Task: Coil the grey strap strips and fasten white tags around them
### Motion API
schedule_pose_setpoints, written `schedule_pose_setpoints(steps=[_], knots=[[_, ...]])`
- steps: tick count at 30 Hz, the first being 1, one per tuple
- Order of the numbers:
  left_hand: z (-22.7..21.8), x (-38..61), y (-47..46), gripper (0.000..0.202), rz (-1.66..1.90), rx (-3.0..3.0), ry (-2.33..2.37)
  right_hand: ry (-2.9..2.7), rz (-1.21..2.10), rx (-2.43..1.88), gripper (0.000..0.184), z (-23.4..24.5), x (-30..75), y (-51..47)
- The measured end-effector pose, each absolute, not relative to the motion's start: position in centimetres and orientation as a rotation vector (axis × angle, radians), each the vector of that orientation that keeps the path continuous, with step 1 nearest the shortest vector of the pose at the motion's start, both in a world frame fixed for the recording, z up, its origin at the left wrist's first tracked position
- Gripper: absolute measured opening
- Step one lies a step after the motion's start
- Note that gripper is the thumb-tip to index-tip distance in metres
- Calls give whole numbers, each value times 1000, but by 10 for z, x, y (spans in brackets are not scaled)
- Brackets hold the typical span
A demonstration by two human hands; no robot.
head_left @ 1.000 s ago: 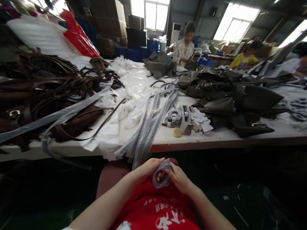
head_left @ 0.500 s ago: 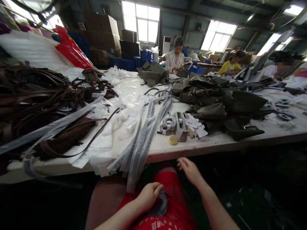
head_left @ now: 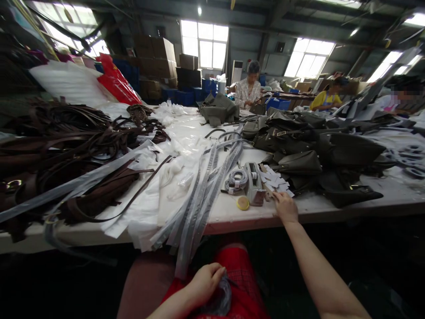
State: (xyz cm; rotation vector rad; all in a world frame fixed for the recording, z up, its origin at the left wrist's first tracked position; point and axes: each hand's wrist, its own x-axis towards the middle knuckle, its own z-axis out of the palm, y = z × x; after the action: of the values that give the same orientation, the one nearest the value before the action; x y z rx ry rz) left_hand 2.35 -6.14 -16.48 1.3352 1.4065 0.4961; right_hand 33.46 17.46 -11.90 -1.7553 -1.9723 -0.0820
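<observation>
My left hand (head_left: 204, 282) rests on my lap, closed around a coiled grey strap in clear plastic (head_left: 219, 297). My right hand (head_left: 284, 206) is stretched out to the table's front edge, its fingertips at a scatter of small white paper tags (head_left: 276, 179). Whether the fingers pinch a tag is hidden. Just left of that hand stand a grey tape dispenser (head_left: 255, 184), a small yellow tape roll (head_left: 242, 203) and another coiled grey strap (head_left: 236, 179). A bundle of long plastic-wrapped grey straps (head_left: 202, 195) hangs over the table edge towards my lap.
Dark brown straps (head_left: 66, 146) are heaped on the left of the white table (head_left: 239, 215), dark olive handbags (head_left: 315, 146) on the right. White wrapping paper (head_left: 159, 177) lies between. Three people sit at the far side. Cardboard boxes (head_left: 156, 53) are stacked at the back.
My right hand let go of the coiled strap, rose from my lap and reached forward to the paper tags on the table. My left hand stayed on the coil.
</observation>
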Motion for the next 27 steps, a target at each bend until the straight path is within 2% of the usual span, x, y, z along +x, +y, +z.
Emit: schedule_pose_setpoints(steps=[10,19,22,27], knots=[[-171,27,-59,36,448,1327,1401,-1923,-183,-1633,31,-118,337,146],[-149,27,-60,36,448,1360,1397,-1382,-345,-1472,37,-54,344,111],[-146,26,-60,34,439,1348,1398,-1236,-79,-1398,36,-39,325,86],[-156,27,-64,38,418,1222,1444,-1395,682,-1274,29,-48,271,10]])
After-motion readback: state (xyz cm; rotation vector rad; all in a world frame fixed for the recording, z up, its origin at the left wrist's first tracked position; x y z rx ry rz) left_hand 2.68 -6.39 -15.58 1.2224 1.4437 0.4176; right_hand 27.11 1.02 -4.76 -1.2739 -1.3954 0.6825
